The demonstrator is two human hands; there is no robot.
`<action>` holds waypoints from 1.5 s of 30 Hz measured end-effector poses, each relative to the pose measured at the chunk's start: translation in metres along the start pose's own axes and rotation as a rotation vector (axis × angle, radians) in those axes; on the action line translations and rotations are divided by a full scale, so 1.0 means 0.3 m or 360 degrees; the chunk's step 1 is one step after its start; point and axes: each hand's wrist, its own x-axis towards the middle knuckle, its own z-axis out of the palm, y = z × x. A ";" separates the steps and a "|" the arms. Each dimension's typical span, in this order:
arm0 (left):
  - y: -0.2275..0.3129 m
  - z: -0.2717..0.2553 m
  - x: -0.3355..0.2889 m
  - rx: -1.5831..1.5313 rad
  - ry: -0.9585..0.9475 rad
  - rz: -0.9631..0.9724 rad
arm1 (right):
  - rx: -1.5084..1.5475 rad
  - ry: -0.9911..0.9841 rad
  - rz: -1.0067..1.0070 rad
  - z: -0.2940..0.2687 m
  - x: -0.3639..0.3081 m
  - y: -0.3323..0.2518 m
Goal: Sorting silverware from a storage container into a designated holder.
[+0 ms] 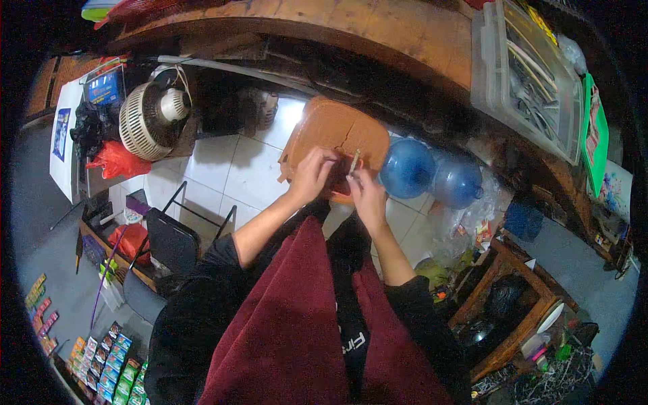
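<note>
An orange-brown plastic stool (pixel 324 125) stands before me, with a dark crack-like line across its top. My left hand (pixel 312 175) is over the stool's near left part, its fingers bent together in a pinch; what they hold, if anything, is hidden. Just to its right, my right hand (pixel 368 196) pinches the lower end of a thin pale strip (pixel 355 160), which points up and away over the stool. Between the two hands lies something dark and reddish (pixel 339 177), too blurred to name. A maroon cloth (pixel 283 310) hangs down my front, below both hands.
Two blue water jugs (pixel 407 169) lie right of the stool on white tiles (pixel 212 162). A cream fan (pixel 145 118) and red plastic bag (pixel 118 160) are at left, near a black chair (pixel 172 236). A wooden ledge (pixel 378 30) bears a clear bin (pixel 526 81). A wooden frame (pixel 493 290) stands right.
</note>
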 end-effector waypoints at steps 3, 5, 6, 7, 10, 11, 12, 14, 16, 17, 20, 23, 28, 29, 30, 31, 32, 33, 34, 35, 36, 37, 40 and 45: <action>0.020 -0.023 0.008 0.0015 -0.0220 -0.0113 | -0.0311 -0.0089 -0.0160 -0.014 0.005 -0.005; 0.022 -0.035 0.017 0.0072 -0.0396 -0.0186 | -0.0483 -0.0131 -0.0199 -0.015 0.007 0.008; 0.009 -0.041 0.019 0.0105 -0.0470 -0.0111 | -0.0502 -0.0130 -0.0298 -0.008 0.007 0.017; -0.002 -0.047 0.021 0.0139 -0.0545 -0.0035 | -0.0521 -0.0129 -0.0397 -0.004 0.006 0.027; -0.020 -0.062 0.018 0.0443 -0.0809 0.0041 | -0.0562 -0.0209 -0.0354 0.006 0.004 0.030; -0.026 -0.059 0.011 0.0444 -0.0810 0.0040 | -0.0561 -0.0210 -0.0353 0.012 0.003 0.036; -0.028 -0.053 0.004 0.0560 -0.0786 0.0062 | -0.0527 -0.0220 -0.0340 0.017 0.005 0.040; -0.035 -0.046 0.006 0.0678 -0.0760 0.0093 | -0.0497 -0.0222 -0.0329 0.017 0.011 0.048; -0.036 -0.049 0.009 0.0671 -0.0759 0.0081 | -0.0389 -0.0182 -0.0203 0.004 0.012 0.022; -0.031 -0.052 0.007 0.0672 -0.0758 0.0088 | -0.0391 -0.0175 -0.0204 -0.012 0.009 0.008; 0.026 -0.061 0.060 0.0631 -0.0802 0.0066 | -0.0353 -0.0287 -0.0036 -0.099 0.028 -0.042; 0.095 -0.085 0.138 0.0169 -0.0808 0.0075 | -0.0048 0.0102 -0.0468 -0.253 0.063 -0.134; 0.329 -0.090 0.341 -0.0233 -0.0484 0.0426 | -0.0493 0.1342 -0.1104 -0.689 0.174 -0.262; 0.380 -0.075 0.397 -0.0266 -0.0405 0.0667 | -0.0239 0.1524 -0.0974 -0.755 0.207 -0.288; 0.462 -0.070 0.460 -0.0330 -0.0361 0.0843 | -0.0308 0.1666 -0.0808 -0.837 0.255 -0.285; 0.539 -0.065 0.520 -0.0188 -0.0236 0.1077 | -0.0323 0.1567 -0.0742 -0.901 0.313 -0.324; 0.614 -0.055 0.581 -0.0008 -0.0146 0.1260 | -0.0340 0.1470 -0.0673 -0.951 0.370 -0.340; 0.692 -0.031 0.637 -0.0038 -0.0039 0.1397 | -0.0628 0.1288 -0.0558 -1.008 0.425 -0.317; 0.747 0.006 0.701 0.0071 -0.0014 0.1476 | -0.0902 0.1090 -0.0435 -1.045 0.476 -0.290; 0.787 0.045 0.763 0.0177 0.0012 0.1560 | -0.0905 0.1099 -0.0429 -1.054 0.509 -0.280; 0.798 0.088 0.827 0.0376 0.0117 0.1590 | -0.1024 0.0910 -0.0407 -1.055 0.537 -0.270; 0.812 0.119 0.865 0.0573 0.0219 0.1611 | -0.1138 0.0714 -0.0378 -1.054 0.552 -0.260; 0.848 0.178 0.914 0.1361 -0.0452 0.0979 | -0.1196 0.0430 0.0015 -1.055 0.571 -0.251; 0.840 0.250 0.914 0.1575 -0.0383 0.0835 | -0.1293 0.0419 -0.0165 -1.093 0.614 -0.187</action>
